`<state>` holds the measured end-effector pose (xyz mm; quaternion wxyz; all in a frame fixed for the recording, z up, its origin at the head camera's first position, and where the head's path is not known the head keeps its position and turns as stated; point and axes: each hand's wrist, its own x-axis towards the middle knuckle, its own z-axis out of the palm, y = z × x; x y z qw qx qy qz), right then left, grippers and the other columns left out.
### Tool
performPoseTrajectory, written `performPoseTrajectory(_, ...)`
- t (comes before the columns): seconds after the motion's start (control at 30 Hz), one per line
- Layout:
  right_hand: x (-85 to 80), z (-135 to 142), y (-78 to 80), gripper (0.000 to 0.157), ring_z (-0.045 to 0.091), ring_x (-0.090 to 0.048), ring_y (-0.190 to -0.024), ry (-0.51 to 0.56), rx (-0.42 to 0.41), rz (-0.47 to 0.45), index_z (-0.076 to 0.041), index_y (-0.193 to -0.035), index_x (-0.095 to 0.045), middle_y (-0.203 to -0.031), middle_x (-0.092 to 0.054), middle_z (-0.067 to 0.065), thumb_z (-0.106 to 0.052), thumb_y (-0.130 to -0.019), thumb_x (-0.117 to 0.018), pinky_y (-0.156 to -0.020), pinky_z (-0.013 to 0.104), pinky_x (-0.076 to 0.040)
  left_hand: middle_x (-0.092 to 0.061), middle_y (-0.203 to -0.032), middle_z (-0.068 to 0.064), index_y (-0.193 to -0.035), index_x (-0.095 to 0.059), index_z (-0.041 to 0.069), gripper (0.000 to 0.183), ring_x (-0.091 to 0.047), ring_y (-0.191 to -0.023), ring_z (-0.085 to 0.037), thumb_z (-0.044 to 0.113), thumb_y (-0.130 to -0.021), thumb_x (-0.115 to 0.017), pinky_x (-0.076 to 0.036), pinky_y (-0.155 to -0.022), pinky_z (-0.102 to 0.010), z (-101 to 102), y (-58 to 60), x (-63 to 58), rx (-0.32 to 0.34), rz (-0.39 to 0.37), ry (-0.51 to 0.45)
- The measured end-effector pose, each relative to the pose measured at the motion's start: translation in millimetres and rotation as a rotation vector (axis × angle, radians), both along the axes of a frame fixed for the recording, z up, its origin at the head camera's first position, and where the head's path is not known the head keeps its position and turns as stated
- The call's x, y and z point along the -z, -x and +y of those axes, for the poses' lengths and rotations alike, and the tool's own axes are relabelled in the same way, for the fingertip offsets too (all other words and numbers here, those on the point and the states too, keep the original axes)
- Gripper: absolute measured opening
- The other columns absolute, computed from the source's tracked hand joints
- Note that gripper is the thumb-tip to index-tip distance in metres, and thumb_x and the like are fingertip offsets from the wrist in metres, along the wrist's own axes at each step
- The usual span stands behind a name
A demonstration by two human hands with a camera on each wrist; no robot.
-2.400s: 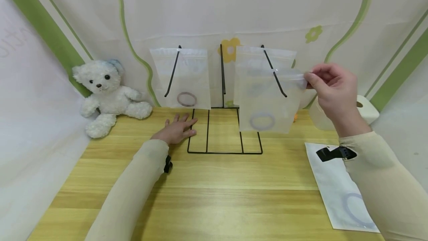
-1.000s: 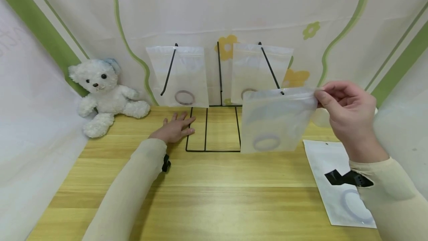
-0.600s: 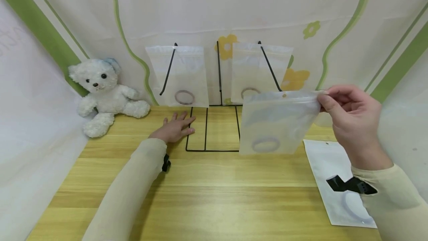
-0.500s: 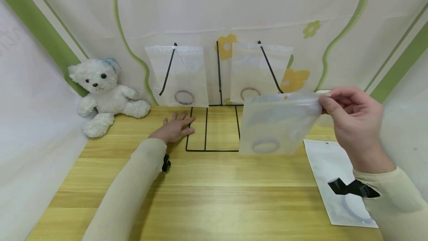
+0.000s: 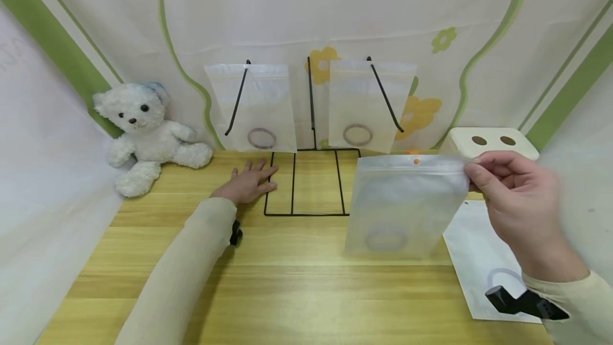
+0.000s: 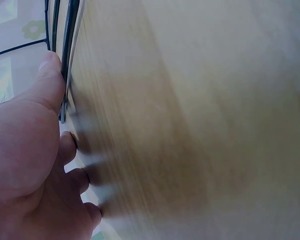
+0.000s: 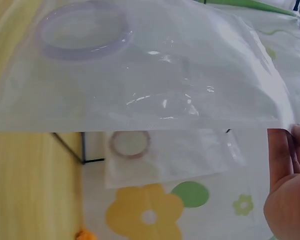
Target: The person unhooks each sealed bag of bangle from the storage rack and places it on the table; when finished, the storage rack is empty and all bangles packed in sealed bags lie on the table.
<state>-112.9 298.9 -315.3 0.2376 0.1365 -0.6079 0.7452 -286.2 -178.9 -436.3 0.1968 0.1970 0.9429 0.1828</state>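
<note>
My right hand [image 5: 524, 201] is pinching the top corner of a translucent zip-lock bag [image 5: 407, 201], lilac ring [image 7: 75, 54] inside, below the wire rack's [image 5: 306, 214] right hook [image 5: 387, 97]. My left hand [image 5: 244, 185] is resting, fingers spread, at the base. Faint lettering [image 5: 10, 53] is showing illegibly.

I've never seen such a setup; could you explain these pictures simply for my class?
There is no machine, only a person working bare-handed. The widest picture looks forward and down from the head; the others, from the left and right wrists. On the pale wooden table are a black wire rack bearing two translucent plastic bags, a white plush bear and a flat white pouch. The right hand pinches the corner of a third translucent bag, which contains a pale purple ring. The left hand is spread at the rack's base, holding nothing.
</note>
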Motion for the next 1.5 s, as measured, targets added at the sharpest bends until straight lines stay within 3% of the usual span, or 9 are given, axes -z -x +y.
performPoseTrajectory(0.17,16.8,5.4,11.5,0.016,0.01,-0.076,-0.074,-0.049,0.027,-0.094,0.008,-0.103,-0.072,-0.088,-0.08,0.004,0.02,-0.093,-0.069,-0.071,0.019,-0.063,-0.004,-0.182,-0.02,-0.173,-0.027,0.027,0.071,0.007,-0.166,-0.054,0.059,-0.112,-0.045,0.005,-0.124,-0.083,1.6,-1.5,-4.2,0.007,0.02,0.029)
performPoseTrajectory(0.23,23.1,9.3,18.8,0.016,0.008,-0.076,-0.076,-0.097,0.051,-0.121,0.006,-0.106,-0.073,-0.091,-0.08,0.002,0.017,-0.094,-0.071,-0.071,0.018,-0.063,-0.003,-0.182,-0.02,-0.174,-0.025,0.025,0.069,0.007,-0.166,-0.054,0.054,-0.114,-0.045,0.004,-0.125,-0.082,4.0,-5.1,-9.9,0.009,0.018,0.047)
performPoseTrajectory(0.4,35.8,18.4,40.3,0.019,0.005,-0.075,-0.078,-0.248,0.046,-0.19,0.001,-0.116,-0.075,-0.094,-0.08,-0.004,0.007,-0.098,-0.073,-0.072,0.017,-0.062,-0.003,-0.182,-0.02,-0.174,-0.024,0.025,0.068,0.006,-0.166,-0.053,0.051,-0.115,-0.045,0.003,-0.126,-0.082,4.5,-5.3,-8.0,0.011,0.025,0.06)
performPoseTrajectory(0.53,45.7,23.1,56.4,0.019,0.001,-0.075,-0.08,-0.391,-0.007,-0.243,0.002,-0.119,-0.074,-0.095,-0.08,-0.009,0.006,-0.1,-0.071,-0.074,0.016,-0.062,-0.004,-0.182,-0.02,-0.174,-0.025,0.024,0.067,0.006,-0.166,-0.054,0.049,-0.115,-0.046,0.003,-0.126,-0.082,4.6,-5.0,-6.1,0.007,0.019,0.042)
performPoseTrajectory(0.7,57.7,27.8,68.4,0.023,-0.004,-0.074,-0.084,-0.622,0.028,-0.327,0.008,-0.124,-0.067,-0.099,-0.076,-0.02,-0.001,-0.104,-0.07,-0.076,0.015,-0.062,-0.002,-0.182,-0.019,-0.174,-0.024,0.025,0.067,0.008,-0.166,-0.053,0.049,-0.115,-0.047,0.005,-0.126,-0.081,4.9,-5.1,-5.5,0.002,0.012,0.043)
performPoseTrajectory(0.8,64.3,31.3,72.9,0.028,-0.004,-0.073,-0.086,-0.682,0.027,-0.363,0.011,-0.129,-0.064,-0.1,-0.074,-0.022,-0.004,-0.105,-0.069,-0.077,0.017,-0.063,-0.002,-0.182,-0.019,-0.174,-0.024,0.025,0.068,0.007,-0.166,-0.053,0.051,-0.115,-0.045,0.004,-0.126,-0.082,5.1,-5.5,-6.9,0.008,0.019,0.056)
performPoseTrajectory(0.93,71.0,35.7,78.4,0.034,-0.003,-0.072,-0.089,-0.745,-0.015,-0.443,0.007,-0.138,-0.063,-0.104,-0.073,-0.017,-0.009,-0.108,-0.067,-0.079,0.018,-0.063,-0.002,-0.182,-0.019,-0.174,-0.024,0.025,0.067,0.007,-0.166,-0.053,0.051,-0.115,-0.044,0.004,-0.126,-0.082,5.9,-5.4,-8.2,0.007,0.021,0.062)
performPoseTrajectory(1.2,84.7,46.7,87.5,0.031,-0.002,-0.071,-0.092,-0.889,-0.053,-0.584,0.002,-0.137,-0.066,-0.127,-0.073,0.02,-0.012,-0.109,-0.065,-0.082,0.018,-0.062,-0.002,-0.182,-0.02,-0.174,-0.024,0.024,0.068,0.007,-0.165,-0.054,0.051,-0.115,-0.044,0.004,-0.125,-0.082,6.7,-5.2,-7.2,0.01,0.018,0.062)
performPoseTrajectory(1.5,102.4,61.2,97.7,0.022,0.015,-0.066,-0.092,-1.084,-0.1,-0.59,0.001,-0.124,-0.073,-0.113,-0.077,0.017,-0.013,-0.107,-0.07,-0.075,0.018,-0.056,0.0,-0.183,-0.018,-0.174,-0.022,0.027,0.068,0.007,-0.165,-0.054,0.053,-0.115,-0.043,0.004,-0.126,-0.081,5.9,-3.3,-6.5,-0.001,0.01,0.067)
